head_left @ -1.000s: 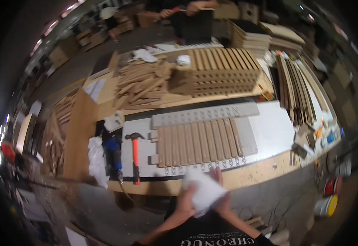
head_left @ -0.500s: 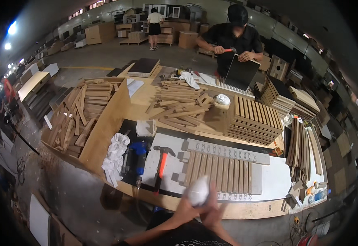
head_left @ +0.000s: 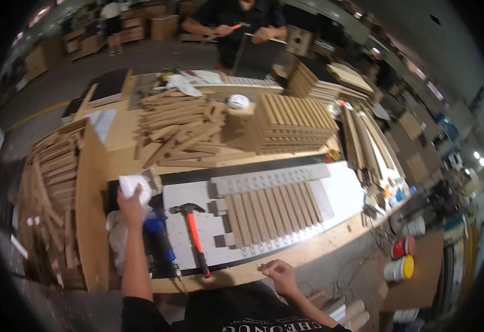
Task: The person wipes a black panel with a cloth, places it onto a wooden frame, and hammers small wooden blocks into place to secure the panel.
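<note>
A white, soft-looking pouch [head_left: 135, 186] is gripped in my left hand [head_left: 132, 206], above the left end of the bench beside the wooden box. My right hand [head_left: 281, 275] hovers at the bench's front edge with thumb and fingers pinched; whatever is between them, if anything, is too small to make out. In the middle lies a row of wooden slats [head_left: 272, 213] side by side, with a pale notched strip [head_left: 272, 178] along their far ends. A claw hammer [head_left: 193, 232] with an orange handle rests left of the slats. Next to it is a blue air nailer [head_left: 161, 238].
An open box [head_left: 92, 210] of slats stands at left. Loose slats [head_left: 181, 124] are heaped behind, near a white wrapped roll [head_left: 238, 102] and a stack of slatted panels [head_left: 297, 122]. Across the bench a co-worker [head_left: 233, 33] holds a hammer and a dark board.
My hands have parted. My left hand has carried the white pouch left, over the nailer; my right hand has dropped away from it to the front edge. The whole view has shifted.
</note>
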Available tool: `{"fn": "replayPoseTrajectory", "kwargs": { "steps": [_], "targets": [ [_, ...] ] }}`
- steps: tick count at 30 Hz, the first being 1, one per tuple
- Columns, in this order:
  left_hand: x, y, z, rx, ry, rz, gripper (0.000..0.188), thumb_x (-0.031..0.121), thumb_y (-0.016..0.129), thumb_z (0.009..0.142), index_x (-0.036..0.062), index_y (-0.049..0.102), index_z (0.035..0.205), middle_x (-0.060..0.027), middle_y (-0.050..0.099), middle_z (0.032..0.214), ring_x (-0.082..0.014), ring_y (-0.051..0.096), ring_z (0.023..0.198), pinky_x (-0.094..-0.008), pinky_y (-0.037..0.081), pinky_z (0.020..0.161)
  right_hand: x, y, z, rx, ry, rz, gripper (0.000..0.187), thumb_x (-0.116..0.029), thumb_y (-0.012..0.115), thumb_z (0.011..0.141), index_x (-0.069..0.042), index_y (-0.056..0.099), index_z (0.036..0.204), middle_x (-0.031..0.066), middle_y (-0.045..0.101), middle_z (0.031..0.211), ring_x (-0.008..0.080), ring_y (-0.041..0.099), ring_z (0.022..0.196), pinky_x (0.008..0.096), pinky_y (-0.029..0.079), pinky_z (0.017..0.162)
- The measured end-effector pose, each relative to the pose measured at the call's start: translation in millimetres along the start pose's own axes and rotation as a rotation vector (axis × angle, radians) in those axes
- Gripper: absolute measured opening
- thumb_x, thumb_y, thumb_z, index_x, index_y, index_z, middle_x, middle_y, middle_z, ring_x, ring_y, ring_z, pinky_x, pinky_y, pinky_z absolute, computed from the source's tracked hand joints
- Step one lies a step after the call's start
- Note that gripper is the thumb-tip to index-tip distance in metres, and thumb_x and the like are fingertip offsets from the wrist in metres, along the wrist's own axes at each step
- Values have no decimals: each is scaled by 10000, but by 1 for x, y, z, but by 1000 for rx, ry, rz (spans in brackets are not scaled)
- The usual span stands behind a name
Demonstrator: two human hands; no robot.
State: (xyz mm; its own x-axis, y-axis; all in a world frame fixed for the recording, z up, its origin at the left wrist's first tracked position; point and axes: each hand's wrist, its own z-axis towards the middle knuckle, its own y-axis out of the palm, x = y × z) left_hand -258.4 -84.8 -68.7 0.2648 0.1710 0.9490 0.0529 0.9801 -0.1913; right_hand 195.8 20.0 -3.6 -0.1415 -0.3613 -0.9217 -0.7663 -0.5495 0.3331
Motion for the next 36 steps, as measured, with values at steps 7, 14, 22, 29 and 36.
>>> {"fn": "replayPoseTrajectory", "kwargs": {
  "steps": [7, 14, 22, 29, 36],
  "targets": [
    [-33, 51, 27, -224, 41, 1132, 731, 582, 535, 860, 42, 468, 1349, -95, 381, 1450, -329, 397, 1294, -466, 364, 1040, 17, -20, -51, 312, 163, -121, 87, -22, 661, 860, 23, 657, 933, 83, 676, 925, 143, 621, 882, 262, 490, 833],
    [-83, 30, 44, -272, 64, 547, 594, 283, 637, 869, -11, 427, 1340, -225, 383, 1404, -367, 382, 1301, -443, 334, 1064, 24, -30, -56, 265, 148, -135, 136, -67, 664, 879, 29, 669, 975, 56, 684, 973, 118, 623, 926, 234, 486, 851],
    [38, 15, -117, -436, 456, 270, 370, 104, 650, 821, 15, 572, 1171, -177, 545, 1224, -349, 489, 1179, -436, 364, 1026, 15, -26, -7, 302, -52, -404, 203, -129, 783, 769, -20, 622, 826, 78, 662, 837, 144, 636, 876, 296, 496, 782],
    [64, 47, -221, -597, 298, 206, 333, 151, 697, 785, 57, 626, 1097, -143, 561, 1174, -350, 531, 1085, -434, 412, 956, -45, -13, 118, 58, -480, -1226, 334, -203, 696, 772, -125, 633, 1091, 93, 593, 908, 292, 603, 794, 397, 489, 692],
    [82, 66, -232, -960, 393, 400, 814, 291, 827, 614, 82, 465, 1312, -144, 492, 1261, -338, 474, 1152, -453, 352, 985, -46, -16, 158, -57, -600, -1280, 330, -190, 697, 744, -154, 645, 1068, 63, 601, 965, 261, 602, 907, 393, 468, 815]
  ]
}}
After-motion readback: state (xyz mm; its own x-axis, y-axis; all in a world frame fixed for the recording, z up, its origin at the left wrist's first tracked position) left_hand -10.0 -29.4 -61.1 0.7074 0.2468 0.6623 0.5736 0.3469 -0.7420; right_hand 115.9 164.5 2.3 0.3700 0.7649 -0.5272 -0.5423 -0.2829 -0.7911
